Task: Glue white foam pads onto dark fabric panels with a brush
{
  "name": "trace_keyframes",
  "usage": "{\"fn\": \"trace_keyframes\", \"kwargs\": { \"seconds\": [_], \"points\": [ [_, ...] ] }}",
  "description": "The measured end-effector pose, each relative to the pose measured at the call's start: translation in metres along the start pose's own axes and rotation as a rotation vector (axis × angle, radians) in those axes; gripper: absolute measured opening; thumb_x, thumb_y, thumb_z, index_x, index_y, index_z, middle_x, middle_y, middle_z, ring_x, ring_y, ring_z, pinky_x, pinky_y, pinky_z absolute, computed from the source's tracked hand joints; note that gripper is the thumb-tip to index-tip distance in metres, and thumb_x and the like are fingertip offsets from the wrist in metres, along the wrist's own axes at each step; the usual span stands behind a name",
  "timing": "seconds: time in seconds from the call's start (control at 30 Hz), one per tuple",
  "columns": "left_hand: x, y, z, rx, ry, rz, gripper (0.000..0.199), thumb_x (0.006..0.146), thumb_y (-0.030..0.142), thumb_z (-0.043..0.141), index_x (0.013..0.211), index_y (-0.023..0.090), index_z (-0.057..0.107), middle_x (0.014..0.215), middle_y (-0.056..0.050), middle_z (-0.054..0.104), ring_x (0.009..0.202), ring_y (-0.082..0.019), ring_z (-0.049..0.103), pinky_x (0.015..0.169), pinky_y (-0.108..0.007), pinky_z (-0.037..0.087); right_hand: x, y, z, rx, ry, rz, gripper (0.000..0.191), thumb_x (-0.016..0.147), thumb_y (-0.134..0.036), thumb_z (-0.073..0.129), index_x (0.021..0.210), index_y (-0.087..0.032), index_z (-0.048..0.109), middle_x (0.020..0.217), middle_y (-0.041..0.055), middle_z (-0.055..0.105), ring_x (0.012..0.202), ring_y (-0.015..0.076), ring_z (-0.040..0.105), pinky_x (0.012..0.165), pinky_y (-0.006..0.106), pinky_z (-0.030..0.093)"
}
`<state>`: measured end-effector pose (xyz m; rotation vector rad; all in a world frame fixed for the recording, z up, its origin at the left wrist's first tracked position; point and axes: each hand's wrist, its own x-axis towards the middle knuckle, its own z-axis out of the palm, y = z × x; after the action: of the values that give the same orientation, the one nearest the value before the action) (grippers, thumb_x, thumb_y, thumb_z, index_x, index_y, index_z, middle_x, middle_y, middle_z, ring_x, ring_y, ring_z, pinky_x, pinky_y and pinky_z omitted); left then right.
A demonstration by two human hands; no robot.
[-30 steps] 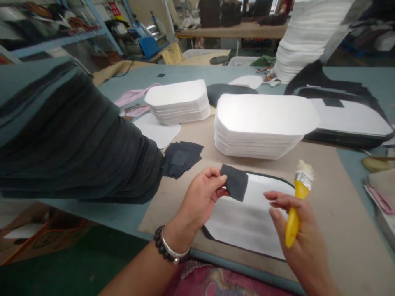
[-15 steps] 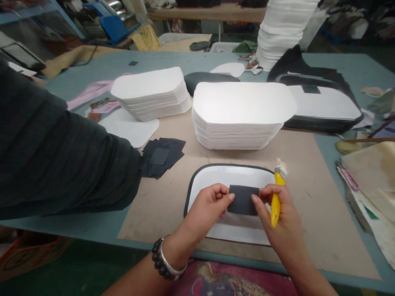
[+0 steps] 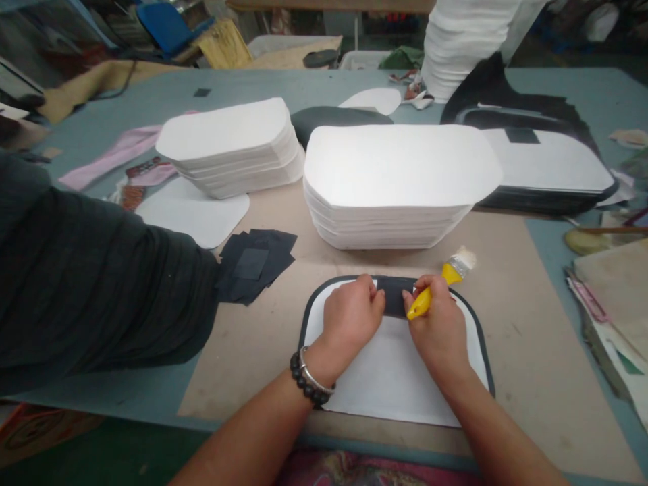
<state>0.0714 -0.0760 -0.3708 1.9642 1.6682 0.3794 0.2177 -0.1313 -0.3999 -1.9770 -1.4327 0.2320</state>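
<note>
The left hand (image 3: 352,312) and right hand (image 3: 439,325) pinch opposite sides of the dark patch (image 3: 395,295) at the white panel's (image 3: 389,371) far edge, I'd guess for straightness; the right also grips the yellow brush (image 3: 450,273).

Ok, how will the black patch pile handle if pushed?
The black patches look thin, so each is probably light. Overlapping unevenly, they may slide apart. Lying flat, they seem unlikely to roll.
</note>
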Motion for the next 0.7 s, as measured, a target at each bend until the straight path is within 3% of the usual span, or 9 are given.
{"fn": "trace_keyframes", "kwargs": {
  "seconds": [0.4,0.6,0.7],
  "points": [
    [0.000,-0.001,0.004,0.228,-0.083,0.032,0.021,0.096,0.037,0.052,0.093,0.021,0.066,0.078,-0.008,0.071,0.075,-0.026,0.069,0.063,-0.032,0.038,0.002,0.002,0.006,-0.125,-0.040,0.007,0.015,0.092,-0.033,0.055,0.104,-0.024,0.052,0.088,0.0049,0.063,0.072,0.0221,0.055,0.064,0.030,0.031],
    [-0.005,0.001,-0.009,0.354,-0.076,0.040,0.031,0.098,0.045,0.051,0.105,0.017,0.064,0.080,-0.011,0.070,0.077,-0.031,0.069,0.064,-0.035,0.042,0.002,0.005,0.009,-0.198,-0.020,-0.055,0.014,0.092,-0.029,0.054,0.104,-0.022,0.053,0.084,0.0046,0.061,0.073,0.0222,0.055,0.064,0.030,0.032],
    [-0.013,0.000,-0.010,0.382,0.007,0.190,0.025,0.102,0.036,0.047,0.108,0.019,0.063,0.098,-0.012,0.068,0.090,-0.030,0.067,0.069,-0.035,0.046,0.002,0.003,0.012,-0.203,-0.029,-0.053,0.015,0.093,-0.029,0.053,0.106,-0.022,0.053,0.085,0.0056,0.061,0.073,0.0231,0.055,0.065,0.031,0.033]
  ]
}}
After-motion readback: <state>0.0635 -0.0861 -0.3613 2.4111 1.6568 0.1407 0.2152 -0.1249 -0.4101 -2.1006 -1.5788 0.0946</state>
